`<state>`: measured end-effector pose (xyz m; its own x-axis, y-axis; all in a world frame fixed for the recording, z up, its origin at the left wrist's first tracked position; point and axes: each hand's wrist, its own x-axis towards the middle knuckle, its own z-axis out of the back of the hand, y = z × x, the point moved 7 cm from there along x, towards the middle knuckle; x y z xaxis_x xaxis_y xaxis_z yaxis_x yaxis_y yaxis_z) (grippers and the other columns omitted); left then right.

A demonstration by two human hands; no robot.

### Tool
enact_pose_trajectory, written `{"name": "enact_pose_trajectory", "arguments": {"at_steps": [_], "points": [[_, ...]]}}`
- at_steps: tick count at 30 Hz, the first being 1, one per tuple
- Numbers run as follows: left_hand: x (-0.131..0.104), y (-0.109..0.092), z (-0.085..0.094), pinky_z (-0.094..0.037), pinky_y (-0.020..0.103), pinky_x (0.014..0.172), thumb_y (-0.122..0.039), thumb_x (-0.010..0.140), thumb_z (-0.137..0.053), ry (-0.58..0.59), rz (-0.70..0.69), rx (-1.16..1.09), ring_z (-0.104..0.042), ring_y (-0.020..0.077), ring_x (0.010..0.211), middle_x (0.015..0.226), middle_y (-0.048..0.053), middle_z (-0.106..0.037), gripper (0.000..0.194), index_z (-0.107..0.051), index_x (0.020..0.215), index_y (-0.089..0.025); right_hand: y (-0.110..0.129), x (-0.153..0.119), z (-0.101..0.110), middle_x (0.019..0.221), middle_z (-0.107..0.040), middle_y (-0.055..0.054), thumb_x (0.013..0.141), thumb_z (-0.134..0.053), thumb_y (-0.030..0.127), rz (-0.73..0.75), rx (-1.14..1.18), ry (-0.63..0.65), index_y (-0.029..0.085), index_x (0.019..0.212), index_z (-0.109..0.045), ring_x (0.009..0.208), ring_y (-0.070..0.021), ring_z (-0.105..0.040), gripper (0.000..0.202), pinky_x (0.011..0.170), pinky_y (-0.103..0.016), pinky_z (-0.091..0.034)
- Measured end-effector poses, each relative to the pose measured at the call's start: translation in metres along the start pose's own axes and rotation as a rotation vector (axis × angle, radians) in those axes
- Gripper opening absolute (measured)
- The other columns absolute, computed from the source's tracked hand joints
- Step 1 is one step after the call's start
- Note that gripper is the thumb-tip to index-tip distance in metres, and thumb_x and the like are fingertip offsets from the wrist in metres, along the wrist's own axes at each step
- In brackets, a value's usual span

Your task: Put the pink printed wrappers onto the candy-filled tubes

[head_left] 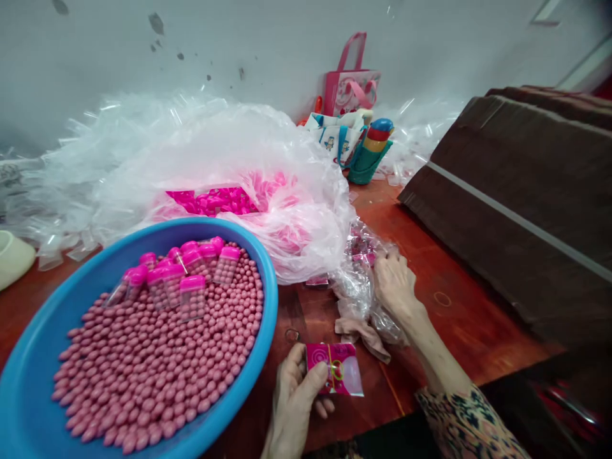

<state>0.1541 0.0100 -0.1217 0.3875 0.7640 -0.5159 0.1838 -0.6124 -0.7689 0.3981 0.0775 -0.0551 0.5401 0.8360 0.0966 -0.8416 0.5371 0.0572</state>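
My left hand (299,395) is closed on a small stack of pink printed labels (348,376), pinched under the thumb near the front of the table. A thin yellow rubber band (337,369) shows across the labels. Farther forward and to the right, my right hand (396,284) has its fingers curled at a crumpled clear plastic bag (356,287). Pink printed pieces show through that bag, and the fingertips are partly hidden. Between the hands lies a crumpled beige strip (363,338).
At left, a blue basin (270,280) holds pink balls (167,376) and several filled clear containers (192,298) with pink caps. Behind it sits a large plastic bag (229,140) of pink caps. Bound brown cardboard (507,185) stands right; bags and a bottle (375,143) are at the back.
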Motion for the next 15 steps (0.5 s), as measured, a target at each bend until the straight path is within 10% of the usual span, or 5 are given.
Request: {"name": "enact_pose_trajectory", "arguments": {"at_steps": [15], "points": [[-0.004,-0.050,-0.088,-0.046,0.020,0.049,-0.029,0.082,-0.058,0.372,-0.082,0.017,-0.057,0.0107,0.057,0.077,0.004,-0.065,0.021,-0.060,0.096,-0.013,-0.050,-0.040,0.025,0.093,-0.066,-0.005,0.092,-0.054,0.028,-0.014,-0.043,0.093,0.014,0.105,-0.061,0.079,-0.0171,-0.066,0.021,0.071,-0.037,-0.055]]}}
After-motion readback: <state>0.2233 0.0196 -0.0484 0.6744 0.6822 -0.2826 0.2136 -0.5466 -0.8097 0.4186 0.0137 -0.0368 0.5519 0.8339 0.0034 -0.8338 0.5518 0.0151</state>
